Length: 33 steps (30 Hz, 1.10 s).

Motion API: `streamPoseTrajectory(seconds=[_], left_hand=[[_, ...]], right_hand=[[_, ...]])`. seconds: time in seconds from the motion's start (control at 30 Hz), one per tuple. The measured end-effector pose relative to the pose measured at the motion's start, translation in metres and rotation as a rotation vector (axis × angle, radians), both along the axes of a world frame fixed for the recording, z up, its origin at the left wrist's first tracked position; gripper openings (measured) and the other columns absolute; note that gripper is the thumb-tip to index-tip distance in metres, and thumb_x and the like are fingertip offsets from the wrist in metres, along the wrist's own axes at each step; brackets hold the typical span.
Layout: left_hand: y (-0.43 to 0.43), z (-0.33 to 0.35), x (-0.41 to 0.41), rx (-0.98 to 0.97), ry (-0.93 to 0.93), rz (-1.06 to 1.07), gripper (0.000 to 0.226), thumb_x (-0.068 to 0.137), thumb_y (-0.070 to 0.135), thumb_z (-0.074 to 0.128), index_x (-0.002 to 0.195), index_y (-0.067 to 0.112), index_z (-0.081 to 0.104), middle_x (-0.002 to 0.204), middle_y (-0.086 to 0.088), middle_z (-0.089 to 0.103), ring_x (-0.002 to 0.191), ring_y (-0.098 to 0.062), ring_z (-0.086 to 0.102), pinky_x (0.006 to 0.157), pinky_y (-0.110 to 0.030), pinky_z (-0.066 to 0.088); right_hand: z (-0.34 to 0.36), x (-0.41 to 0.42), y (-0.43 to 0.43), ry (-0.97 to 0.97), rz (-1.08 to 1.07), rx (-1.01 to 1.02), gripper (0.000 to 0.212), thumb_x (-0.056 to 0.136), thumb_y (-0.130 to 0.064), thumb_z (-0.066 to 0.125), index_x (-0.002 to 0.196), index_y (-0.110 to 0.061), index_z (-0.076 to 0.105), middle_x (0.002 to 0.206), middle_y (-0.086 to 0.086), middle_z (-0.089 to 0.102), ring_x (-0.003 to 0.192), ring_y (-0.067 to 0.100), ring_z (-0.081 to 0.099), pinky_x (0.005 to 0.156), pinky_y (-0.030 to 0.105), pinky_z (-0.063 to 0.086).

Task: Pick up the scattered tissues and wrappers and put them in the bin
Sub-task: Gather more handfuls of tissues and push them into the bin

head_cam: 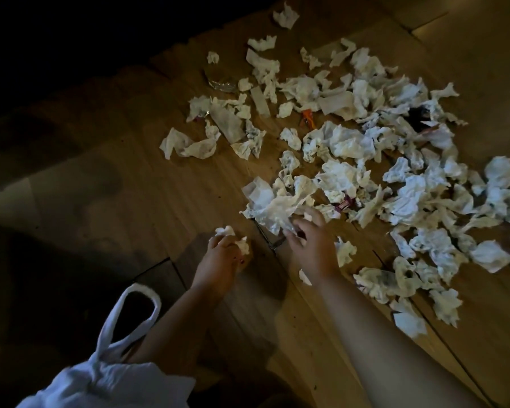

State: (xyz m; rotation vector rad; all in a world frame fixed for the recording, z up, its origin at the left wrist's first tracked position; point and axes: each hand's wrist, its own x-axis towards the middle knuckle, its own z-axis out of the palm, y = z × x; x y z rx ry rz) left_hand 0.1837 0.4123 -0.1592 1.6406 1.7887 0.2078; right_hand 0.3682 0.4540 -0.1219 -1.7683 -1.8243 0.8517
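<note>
Several crumpled white tissues (351, 142) lie scattered over a wooden floor, thickest at the centre and right. Among them are an orange wrapper (306, 119), a pink wrapper (344, 205) and a clear plastic wrapper (221, 83). My left hand (223, 257) grips a small wad of tissue (239, 241) near the pile's near-left edge. My right hand (308, 240) reaches into the near edge of the pile, its fingers curled round a large crumpled tissue (273, 209). A white plastic bag (112, 375) with a loop handle sits at the lower left beside my left forearm.
A dark object (418, 116) lies among the tissues at the upper right. The left side of the view is in deep shadow. Bare wooden floor (159, 201) stretches left of the pile and between my arms.
</note>
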Motion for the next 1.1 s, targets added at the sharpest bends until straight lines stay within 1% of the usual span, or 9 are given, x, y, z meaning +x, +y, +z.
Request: streamPoseTrajectory(seconds=[0.1,0.23,0.33,0.4,0.53,0.67,0.83,0.97,1.1], left_hand=[[-0.004,0.001,-0.003,0.077,0.018,0.017,0.014,0.091,0.018,0.051,0.1,0.022,0.061,0.127,0.004,0.05,0.102,-0.004,0.046,0.075,-0.012,0.038],[-0.005,0.012,-0.002,0.15,-0.031,0.044,0.015,0.09,0.011,0.054,0.096,0.014,0.067,0.111,-0.009,0.062,0.098,-0.02,0.058,0.08,-0.023,0.041],[-0.005,0.017,-0.006,0.163,-0.109,0.123,0.016,0.088,0.012,0.058,0.102,0.016,0.065,0.11,0.003,0.058,0.093,-0.005,0.056,0.075,-0.013,0.044],[-0.004,0.021,-0.007,0.138,-0.14,0.16,0.013,0.088,0.016,0.059,0.1,0.018,0.064,0.108,0.01,0.054,0.088,-0.001,0.056,0.072,-0.009,0.046],[-0.003,0.028,0.003,0.1,-0.226,0.235,0.009,0.085,0.01,0.064,0.09,0.018,0.062,0.102,0.007,0.056,0.086,-0.003,0.057,0.073,-0.014,0.05],[-0.003,0.033,0.024,0.084,-0.225,0.225,0.008,0.083,0.011,0.065,0.089,0.017,0.062,0.099,0.003,0.059,0.084,-0.006,0.059,0.07,-0.012,0.049],[0.001,0.042,0.047,0.035,-0.302,0.251,0.012,0.083,0.009,0.065,0.093,0.016,0.063,0.101,0.006,0.058,0.083,0.0,0.057,0.068,-0.008,0.046],[-0.003,0.055,0.052,0.039,-0.299,0.293,0.012,0.083,0.007,0.065,0.091,0.016,0.063,0.098,0.009,0.055,0.079,0.004,0.054,0.063,-0.005,0.046],[-0.011,0.081,0.044,0.051,-0.36,0.405,0.013,0.082,0.006,0.066,0.087,0.018,0.063,0.096,0.009,0.059,0.08,0.003,0.056,0.062,0.0,0.044]], right_hand=[[-0.003,-0.013,0.032,-0.087,0.095,-0.026,0.025,0.087,-0.015,0.063,0.106,0.0,0.067,0.15,0.005,0.032,0.124,0.021,0.047,0.092,0.021,0.043],[-0.016,-0.025,0.054,-0.367,0.198,-0.227,0.023,0.083,-0.021,0.067,0.105,-0.015,0.071,0.159,-0.003,0.012,0.144,0.031,0.011,0.115,0.042,0.027],[-0.026,-0.03,0.051,-0.279,0.241,-0.274,0.031,0.084,-0.013,0.064,0.114,-0.004,0.063,0.139,0.009,0.05,0.127,0.025,0.046,0.1,0.031,0.042],[-0.022,-0.03,0.042,-0.219,0.206,-0.178,0.027,0.086,-0.01,0.061,0.11,0.0,0.064,0.128,0.012,0.058,0.115,0.023,0.055,0.09,0.025,0.043],[0.001,-0.009,0.018,0.001,-0.155,-0.046,0.026,0.084,-0.011,0.066,0.108,-0.001,0.067,0.115,0.013,0.065,0.101,0.018,0.061,0.072,0.012,0.039],[0.025,0.033,-0.009,0.244,-0.334,0.002,0.053,0.083,-0.007,0.066,0.133,-0.009,0.048,0.128,0.0,0.052,0.118,0.007,0.045,0.074,-0.008,0.033],[0.011,0.066,-0.033,0.158,-0.472,-0.351,0.069,0.079,-0.015,0.072,0.14,-0.015,0.04,0.14,0.008,0.045,0.127,0.021,0.045,0.083,0.018,0.038],[-0.004,0.065,-0.037,-0.029,-0.321,-0.499,0.056,0.081,-0.015,0.07,0.132,-0.007,0.049,0.135,0.013,0.05,0.12,0.025,0.051,0.08,0.017,0.033],[0.019,0.053,-0.029,0.103,-0.371,-0.557,0.053,0.085,-0.013,0.066,0.133,-0.003,0.047,0.134,0.017,0.052,0.121,0.028,0.051,0.086,0.026,0.042]])
